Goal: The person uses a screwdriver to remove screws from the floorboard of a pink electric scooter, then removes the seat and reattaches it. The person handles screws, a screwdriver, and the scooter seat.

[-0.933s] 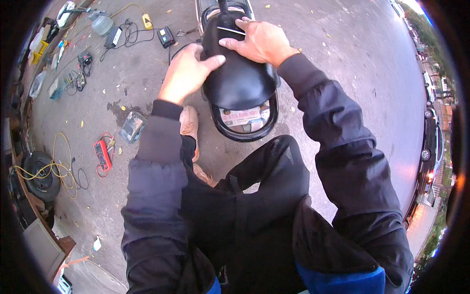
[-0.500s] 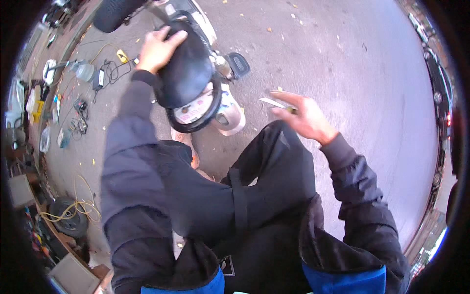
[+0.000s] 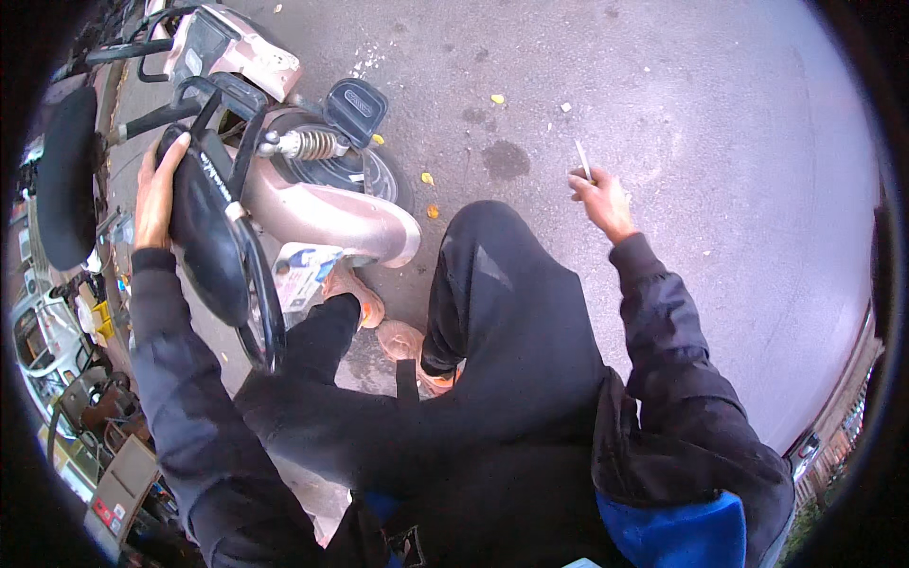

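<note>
A pale pink scooter (image 3: 312, 213) leans far over to the left, showing its rear wheel (image 3: 383, 180), its spring shock absorber (image 3: 312, 145) and a black pedal (image 3: 356, 112). My left hand (image 3: 156, 201) is closed over the edge of its black rear seat (image 3: 204, 241), thumb on the top; some fingers are hidden behind the seat. Off to the right, away from the scooter, my right hand (image 3: 604, 201) pinches a small knife (image 3: 583, 161) whose thin pale blade points up. Its handle is mostly covered by the fingers.
A longer black seat (image 3: 66, 180) stands out at the far left. Behind it are clutter and a brown box (image 3: 123, 488). Beneath me are my legs and pink shoes (image 3: 402, 339). Yellow leaves (image 3: 433, 211) and a dark stain (image 3: 505, 161) mark the grey pavement (image 3: 682, 133).
The scooter has tipped to the left with my left hand on its seat, exposing the rear wheel and shock absorber. My right hand, still gripping the knife, has moved slightly; its blade now points upward.
</note>
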### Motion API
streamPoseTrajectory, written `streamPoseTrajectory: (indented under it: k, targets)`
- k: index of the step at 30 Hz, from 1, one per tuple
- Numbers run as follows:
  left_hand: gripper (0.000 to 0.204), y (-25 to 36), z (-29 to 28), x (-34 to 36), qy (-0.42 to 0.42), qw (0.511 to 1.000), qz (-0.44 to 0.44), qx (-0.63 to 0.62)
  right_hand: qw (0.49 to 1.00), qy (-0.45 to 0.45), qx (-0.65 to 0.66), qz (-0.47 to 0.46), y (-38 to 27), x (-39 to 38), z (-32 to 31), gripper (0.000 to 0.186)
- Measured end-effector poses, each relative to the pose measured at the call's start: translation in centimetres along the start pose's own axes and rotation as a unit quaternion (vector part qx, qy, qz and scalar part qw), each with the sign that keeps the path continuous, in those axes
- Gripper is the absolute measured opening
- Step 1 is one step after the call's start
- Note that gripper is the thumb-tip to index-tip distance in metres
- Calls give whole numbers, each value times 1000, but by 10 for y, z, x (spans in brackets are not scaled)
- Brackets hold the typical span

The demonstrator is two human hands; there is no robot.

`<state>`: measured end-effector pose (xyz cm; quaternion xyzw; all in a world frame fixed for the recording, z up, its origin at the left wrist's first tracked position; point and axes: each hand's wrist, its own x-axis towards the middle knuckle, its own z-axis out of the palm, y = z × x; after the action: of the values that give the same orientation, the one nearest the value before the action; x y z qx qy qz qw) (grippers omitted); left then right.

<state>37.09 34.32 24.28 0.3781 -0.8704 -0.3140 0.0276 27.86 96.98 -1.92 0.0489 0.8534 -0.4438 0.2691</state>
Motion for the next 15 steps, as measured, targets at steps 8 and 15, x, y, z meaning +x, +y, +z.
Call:
streamPoseTrajectory:
  k: [8,15]
  targets:
    - [95,19,21,-44,72,996,9,47,953,-74,-225,-188,-2,152,171,55]
    - [96,24,23,-48,81,996,-17,29,887,-136,-372,-238,-14,189,225,34]
